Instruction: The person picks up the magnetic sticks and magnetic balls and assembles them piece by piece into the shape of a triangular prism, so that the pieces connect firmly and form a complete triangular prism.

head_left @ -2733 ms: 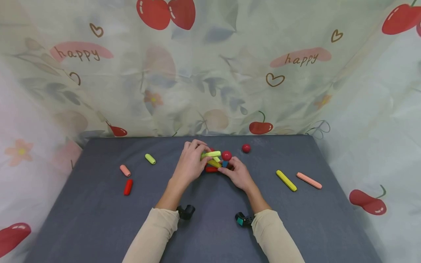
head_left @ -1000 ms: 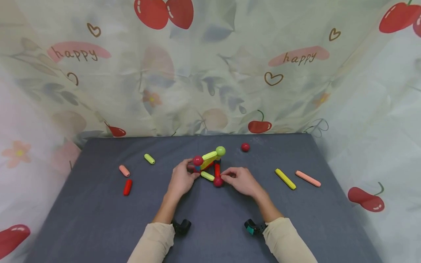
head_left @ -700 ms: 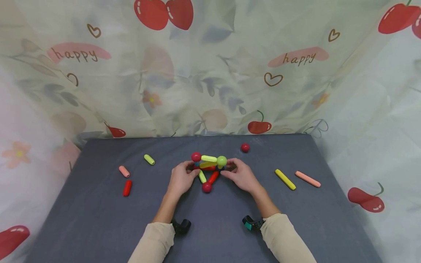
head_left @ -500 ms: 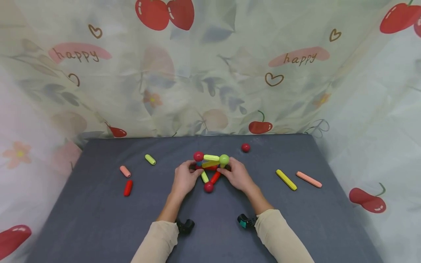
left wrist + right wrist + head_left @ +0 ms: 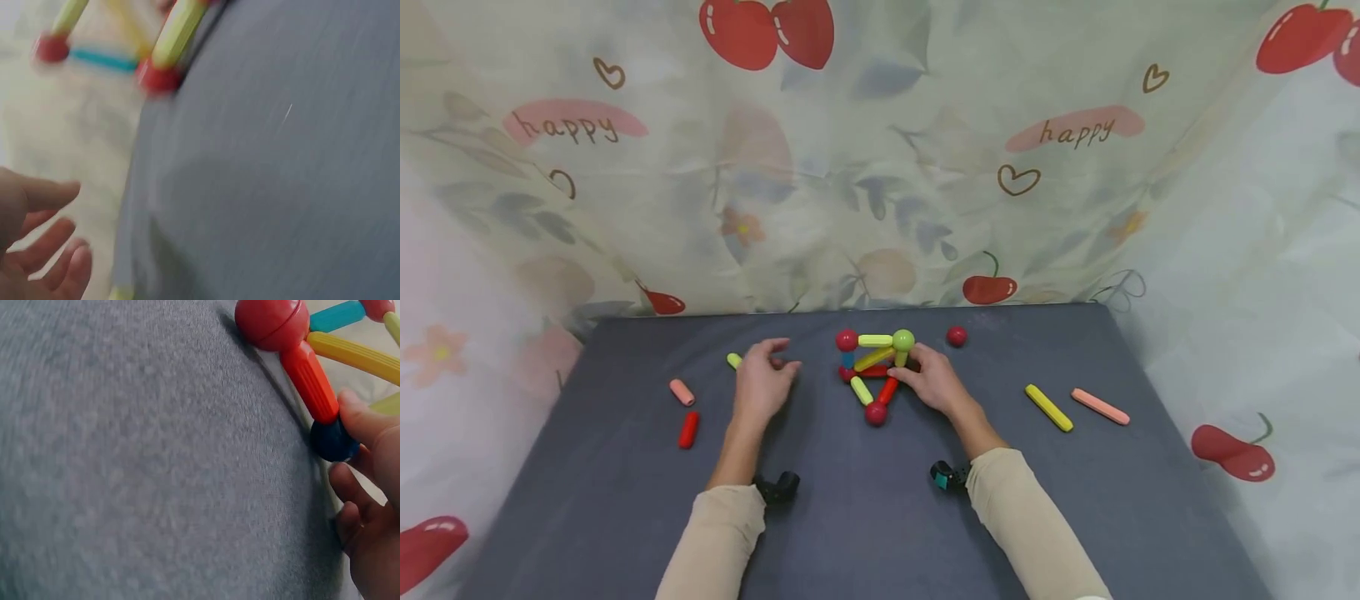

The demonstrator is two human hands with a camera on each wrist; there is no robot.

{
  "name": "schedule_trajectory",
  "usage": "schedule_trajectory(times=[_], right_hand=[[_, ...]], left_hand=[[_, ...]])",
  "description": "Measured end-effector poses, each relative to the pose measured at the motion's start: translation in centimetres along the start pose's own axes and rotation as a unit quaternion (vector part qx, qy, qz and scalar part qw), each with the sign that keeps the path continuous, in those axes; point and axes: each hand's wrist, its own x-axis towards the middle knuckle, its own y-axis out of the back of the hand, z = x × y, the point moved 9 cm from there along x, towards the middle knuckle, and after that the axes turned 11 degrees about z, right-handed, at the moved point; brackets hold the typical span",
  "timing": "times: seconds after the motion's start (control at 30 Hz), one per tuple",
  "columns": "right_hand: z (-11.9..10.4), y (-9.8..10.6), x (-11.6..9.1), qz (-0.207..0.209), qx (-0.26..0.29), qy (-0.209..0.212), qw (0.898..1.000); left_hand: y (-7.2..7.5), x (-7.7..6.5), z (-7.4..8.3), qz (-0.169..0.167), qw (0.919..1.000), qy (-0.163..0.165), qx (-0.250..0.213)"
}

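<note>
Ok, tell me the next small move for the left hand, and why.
Probably bring the left hand to the short light-green rod and pinch it. That hand is empty, and this loose rod looks nearest, partly hidden behind it in the head view. Meanwhile the right hand pinches the dark blue ball at a lower corner of the frame, which should steady it.

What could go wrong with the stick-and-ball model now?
Only the right hand is on the stick-and-ball model, pinching the dark blue ball at its base, so a tug there might tip it or pull a joint apart.

The loose red ball sits just beyond that hand; a bump could send it rolling.

The left hand partly covers the short lime stick in the head view and might knock it away.
</note>
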Motion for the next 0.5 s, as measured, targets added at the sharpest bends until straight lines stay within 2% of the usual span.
schedule_trajectory(times=[0.1,0.17,0.33,0.5], right_hand=[[0.2,0.0,0.2,0.003,0.006,-0.002,1.0],[0.2,-0.1,0.2,0.006,0.006,-0.003,1.0],[0.2,-0.5,0.3,0.006,0.005,-0.004,1.0],[0.0,-0.9,0.3,-0.002,0.019,-0.013,1.0]], left_hand=[[3.1,1.9,-2.4,0.045,0.9983,0.033,0.016],[3.9,2.5,-3.9,0.053,0.9962,0.062,0.028],[3.5,2.9,-6.2,0.027,0.9934,0.093,0.062],[3.2,2.9,-6.7,0.026,0.9929,0.088,0.075]])
